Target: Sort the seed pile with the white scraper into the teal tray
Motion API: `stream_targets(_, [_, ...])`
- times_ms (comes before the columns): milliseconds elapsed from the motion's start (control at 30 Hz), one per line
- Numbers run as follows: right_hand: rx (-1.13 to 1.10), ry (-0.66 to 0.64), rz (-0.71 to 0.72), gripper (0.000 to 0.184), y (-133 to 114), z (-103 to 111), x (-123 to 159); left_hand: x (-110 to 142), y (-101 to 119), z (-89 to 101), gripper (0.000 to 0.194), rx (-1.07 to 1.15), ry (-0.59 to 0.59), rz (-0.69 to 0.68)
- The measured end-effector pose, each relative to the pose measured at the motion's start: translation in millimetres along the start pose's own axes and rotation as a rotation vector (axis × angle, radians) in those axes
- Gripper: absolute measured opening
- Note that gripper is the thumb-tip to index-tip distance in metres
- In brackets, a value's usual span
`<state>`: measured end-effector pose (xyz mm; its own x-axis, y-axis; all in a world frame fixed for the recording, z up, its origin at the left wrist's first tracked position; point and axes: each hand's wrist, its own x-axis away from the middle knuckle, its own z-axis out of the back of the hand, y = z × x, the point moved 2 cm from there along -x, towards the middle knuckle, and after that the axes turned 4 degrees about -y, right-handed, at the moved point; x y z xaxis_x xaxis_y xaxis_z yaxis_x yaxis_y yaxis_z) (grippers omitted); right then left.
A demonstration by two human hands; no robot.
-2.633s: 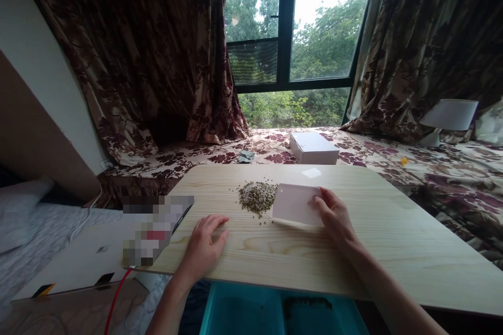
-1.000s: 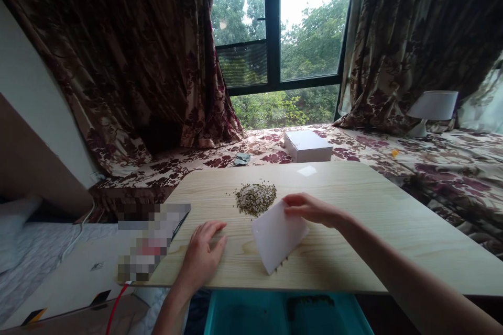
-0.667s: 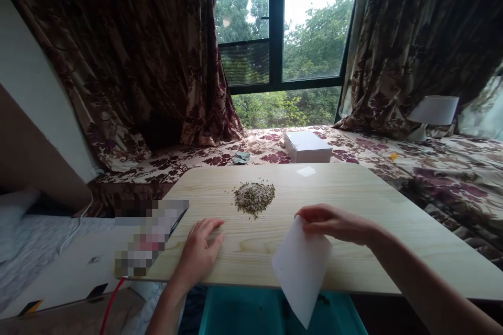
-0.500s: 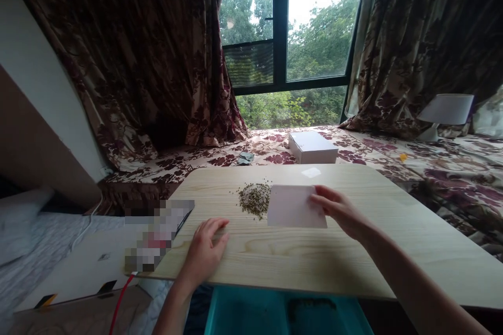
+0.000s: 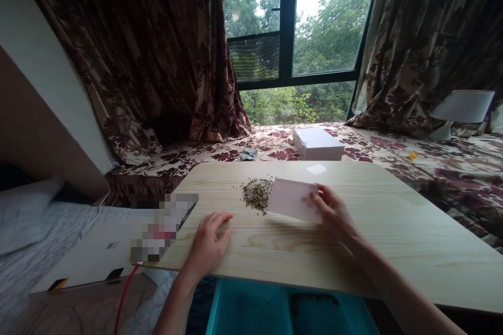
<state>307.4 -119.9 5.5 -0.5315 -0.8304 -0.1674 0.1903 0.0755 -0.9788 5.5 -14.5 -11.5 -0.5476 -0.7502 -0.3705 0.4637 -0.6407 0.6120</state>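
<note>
A small heap of greenish-brown seeds (image 5: 257, 193) lies on the pale wooden tabletop (image 5: 393, 230). My right hand (image 5: 333, 213) grips a white plastic scraper card (image 5: 293, 200) by its right edge, and the card's left edge touches the right side of the heap. My left hand (image 5: 207, 244) rests flat on the table near the front left edge, fingers stretched out, holding nothing.
A teal bin (image 5: 251, 311) sits under the table's front edge. A white box (image 5: 317, 143) and a white lamp (image 5: 461, 107) stand on the floral-covered ledge behind. A small white scrap (image 5: 316, 169) lies on the table's far side. A blurred object (image 5: 163, 225) lies at the table's left corner.
My right hand swept the card down to the front edge over the bin, then brought it back up against the right side of the seed heap. The left hand stayed put.
</note>
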Motion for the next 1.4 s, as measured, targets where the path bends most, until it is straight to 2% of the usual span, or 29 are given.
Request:
stream_targets(133, [0.028, -0.001, 0.024, 0.048, -1, -1, 0, 0, 1, 0.1, 0.026, -0.008, 0.009, -0.003])
stream_targets(367, [0.085, 0.101, 0.000, 0.038, -16, 4, 8, 0, 0, 0.2, 0.026, -0.003, 0.006, -0.011])
stream_targets(567, [0.124, 0.103, -0.025, 0.035, -15, 5, 8, 0, -2, -0.6, 0.027, 0.006, 0.000, -0.004])
stream_targets(767, [0.102, 0.061, -0.059, 0.034, -11, 1, 5, 0, -1, 0.0, 0.027, 0.006, -0.001, -0.005])
stream_targets(933, [0.089, -0.044, -0.060, 0.034, -17, -6, 11, 0, 1, 0.1, 0.026, -0.005, 0.004, -0.002])
stream_targets(1067, [0.056, -0.136, -0.065, 0.036, -22, -16, 30, 0, 4, 0.7, 0.026, -0.009, 0.014, -0.004])
stream_targets(1233, [0.005, -0.224, -0.085, 0.046, -23, -39, 81, 0, 7, 1.4, 0.026, -0.002, 0.007, 0.002])
stream_targets(1333, [0.029, -0.200, -0.079, 0.047, -29, -44, 101, 0, 6, 0.9, 0.026, 0.002, -0.003, 0.008])
stream_targets(1400, [0.017, -0.145, -0.034, 0.046, -38, -38, 95, 0, 5, 0.5, 0.026, 0.001, -0.006, 0.013])
